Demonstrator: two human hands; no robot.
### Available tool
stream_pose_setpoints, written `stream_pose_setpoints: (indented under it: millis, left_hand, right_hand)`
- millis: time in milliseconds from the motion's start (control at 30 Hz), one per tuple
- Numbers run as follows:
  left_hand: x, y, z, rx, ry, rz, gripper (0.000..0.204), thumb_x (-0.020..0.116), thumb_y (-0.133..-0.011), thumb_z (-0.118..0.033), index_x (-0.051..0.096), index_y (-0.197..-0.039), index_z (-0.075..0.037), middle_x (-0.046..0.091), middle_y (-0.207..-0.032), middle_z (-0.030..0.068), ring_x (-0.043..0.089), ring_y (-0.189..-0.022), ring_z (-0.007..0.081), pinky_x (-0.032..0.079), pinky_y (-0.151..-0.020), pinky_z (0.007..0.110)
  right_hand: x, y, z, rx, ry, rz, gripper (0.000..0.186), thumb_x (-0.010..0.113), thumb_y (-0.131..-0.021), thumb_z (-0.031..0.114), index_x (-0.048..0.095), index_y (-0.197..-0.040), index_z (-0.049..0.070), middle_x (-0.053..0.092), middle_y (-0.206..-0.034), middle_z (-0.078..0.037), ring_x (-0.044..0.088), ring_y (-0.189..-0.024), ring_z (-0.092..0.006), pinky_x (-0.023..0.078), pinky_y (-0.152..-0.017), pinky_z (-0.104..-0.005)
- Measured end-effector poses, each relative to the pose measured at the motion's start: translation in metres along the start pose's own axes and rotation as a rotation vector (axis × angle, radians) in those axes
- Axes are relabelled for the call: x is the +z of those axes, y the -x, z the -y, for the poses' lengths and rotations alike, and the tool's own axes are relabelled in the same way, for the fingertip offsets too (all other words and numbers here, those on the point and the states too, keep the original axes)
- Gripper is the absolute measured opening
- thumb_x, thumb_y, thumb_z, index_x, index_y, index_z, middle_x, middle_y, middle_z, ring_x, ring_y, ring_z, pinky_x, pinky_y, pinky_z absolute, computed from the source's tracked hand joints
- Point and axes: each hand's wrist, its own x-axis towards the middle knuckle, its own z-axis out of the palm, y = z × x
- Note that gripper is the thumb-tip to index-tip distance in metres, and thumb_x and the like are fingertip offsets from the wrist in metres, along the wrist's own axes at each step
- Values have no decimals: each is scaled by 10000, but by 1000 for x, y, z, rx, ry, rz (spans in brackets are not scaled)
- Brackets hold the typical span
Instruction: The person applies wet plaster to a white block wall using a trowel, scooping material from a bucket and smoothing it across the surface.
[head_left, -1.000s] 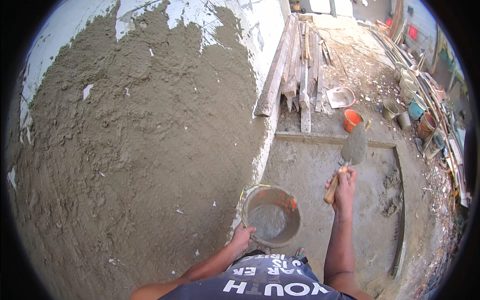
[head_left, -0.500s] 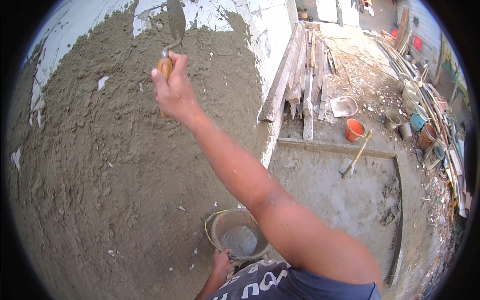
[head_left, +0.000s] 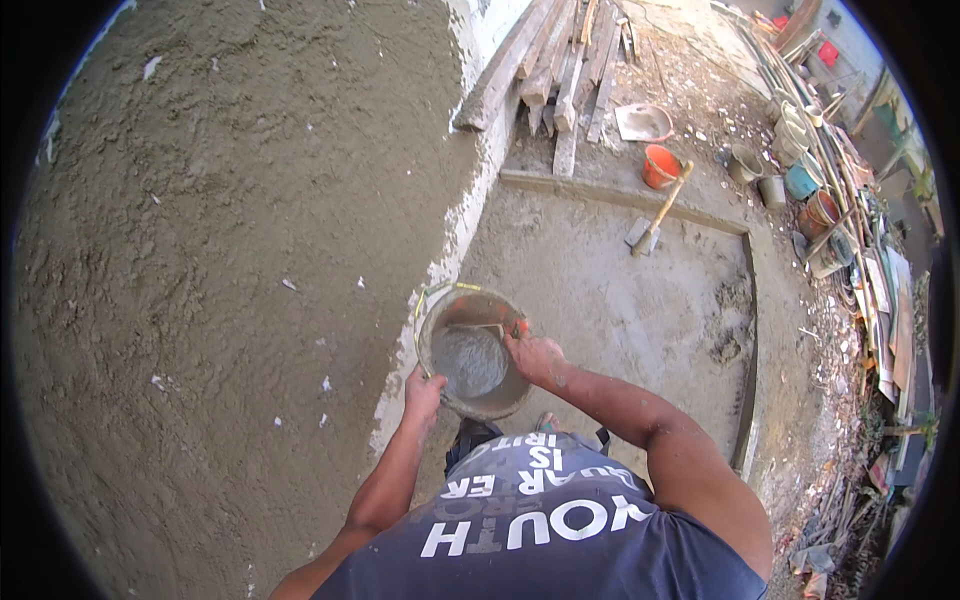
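Head view: two bare hands are seen at one mortar-coated bucket [head_left: 498,402], which is held in front of the torso, just beside the wall [head_left: 250,210]. The bucket's rim is gripped at its near left side by the left hand [head_left: 426,390], fingers closed. The right hand [head_left: 536,360] is placed at the right side of the rim, its fingers curled around one trowel [head_left: 488,331]; the handle is largely hidden and only part of the blade is shown inside the bucket. Wet mortar [head_left: 468,366] is contained in the bucket. The wall is covered with rough grey mortar.

On the ground, one orange bucket [head_left: 661,167], one wooden-handled hoe [head_left: 670,202] and one shallow pan [head_left: 644,123] are noted. One blue bucket [head_left: 804,180] is recorded among several others at the right. Several timber beams [head_left: 565,75] are piled beyond; their exact number cannot be told.
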Motion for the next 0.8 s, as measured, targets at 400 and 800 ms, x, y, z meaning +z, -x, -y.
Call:
stream_pose_setpoints:
  millis: [400,800]
  left_hand:
    - [86,-19,-20,217,-295,184,468,562,-808,-31,597,-1273,3,701,-1013,85,634,-863,142,513,-770,299]
    - [106,-40,-47,113,-211,275,442,578,-816,15,582,-1258,8,674,-1039,89,642,-858,163,536,-762,315]
  right_hand:
    - [-59,26,-71,116,298,-166,221,502,-925,196,636,-1068,94,695,-853,-145,707,-877,-296,560,-739,-406]
    - [-16,66,-72,297,-1123,318,432,541,-955,406,652,-1189,61,574,-674,-37,546,-517,-127,472,-467,-289]
